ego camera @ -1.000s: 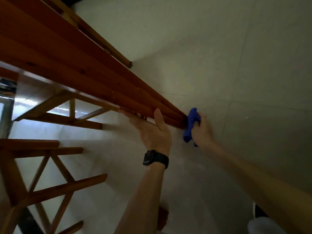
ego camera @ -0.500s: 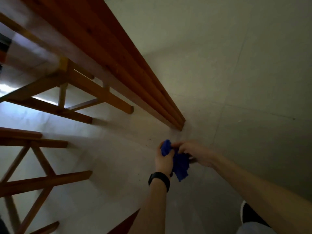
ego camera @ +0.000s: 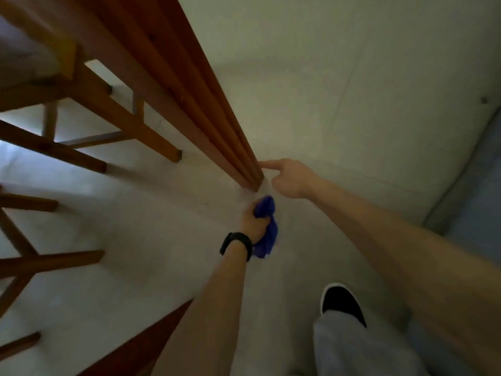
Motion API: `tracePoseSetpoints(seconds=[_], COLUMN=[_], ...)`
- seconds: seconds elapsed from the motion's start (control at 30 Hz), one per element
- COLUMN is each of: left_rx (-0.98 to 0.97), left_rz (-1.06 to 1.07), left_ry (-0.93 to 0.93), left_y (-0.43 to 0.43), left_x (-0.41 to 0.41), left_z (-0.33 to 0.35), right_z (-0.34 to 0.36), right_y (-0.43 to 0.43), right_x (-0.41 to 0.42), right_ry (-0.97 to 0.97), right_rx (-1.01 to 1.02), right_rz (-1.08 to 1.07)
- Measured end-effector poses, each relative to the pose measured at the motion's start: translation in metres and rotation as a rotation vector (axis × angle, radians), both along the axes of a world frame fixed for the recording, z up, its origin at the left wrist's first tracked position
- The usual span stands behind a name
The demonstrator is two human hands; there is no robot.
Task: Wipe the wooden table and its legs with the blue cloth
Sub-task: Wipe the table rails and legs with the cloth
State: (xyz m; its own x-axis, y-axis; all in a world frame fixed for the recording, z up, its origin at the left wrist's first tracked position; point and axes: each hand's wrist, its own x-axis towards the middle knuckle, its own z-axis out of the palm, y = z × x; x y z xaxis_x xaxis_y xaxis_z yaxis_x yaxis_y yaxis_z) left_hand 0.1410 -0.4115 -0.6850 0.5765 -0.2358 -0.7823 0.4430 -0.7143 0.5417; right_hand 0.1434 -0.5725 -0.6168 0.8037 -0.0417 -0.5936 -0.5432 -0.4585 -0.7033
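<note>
**Cloth balled in the left hand, just off the foot of the leg**

The leg, a long ribbed run of reddish wood, slants down from the upper left and ends on the pale floor. I take it for a table leg, as the top is not clearly in view. Just beside its foot, on the near side, the left hand grips the cloth. The fingers curl tight round a bunched wad, and a loose tail hangs below the palm, by the black watch. The cloth is near the foot but not touching it. On the far side of the foot the right hand holds nothing. Its index finger is stretched out with the tip at the leg's edge, and the other fingers are loosely bent.

The cloth looks light, soft and limp, so pressed flat it should fold over the leg's ridges and into the grooves. Held as a tight ball it would likely touch only the ridge tops. A better hold, I judge, is to spread it over the palm, wrap it round the leg and slide along its length. The hanging tail could drag on the floor. The leg looks stiff enough for firm rubbing.

Left of the leg stand other wooden struts, some of them crossed. Nearer than its foot is a dark shoe.
</note>
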Motion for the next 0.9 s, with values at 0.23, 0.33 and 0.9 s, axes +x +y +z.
tracePoseSetpoints(seconds=[0.23,0.33,0.9], left_rx=[-0.235,-0.369,-0.280], left_rz=[0.486,0.549,0.362], left_ry=[0.239,0.346,0.020], left_y=[0.029,0.031,0.150], left_x=[-0.076,-0.116,-0.208], left_z=[0.158,0.256,0.707], right_z=[0.113,0.200,0.631], right_y=[0.019,0.042,0.138], right_x=[-0.118,-0.172,-0.259], right_ry=[0.349,0.437,-0.078], right_rx=[0.265,0.470,0.320], right_rz=[-0.333,-0.551,-0.220])
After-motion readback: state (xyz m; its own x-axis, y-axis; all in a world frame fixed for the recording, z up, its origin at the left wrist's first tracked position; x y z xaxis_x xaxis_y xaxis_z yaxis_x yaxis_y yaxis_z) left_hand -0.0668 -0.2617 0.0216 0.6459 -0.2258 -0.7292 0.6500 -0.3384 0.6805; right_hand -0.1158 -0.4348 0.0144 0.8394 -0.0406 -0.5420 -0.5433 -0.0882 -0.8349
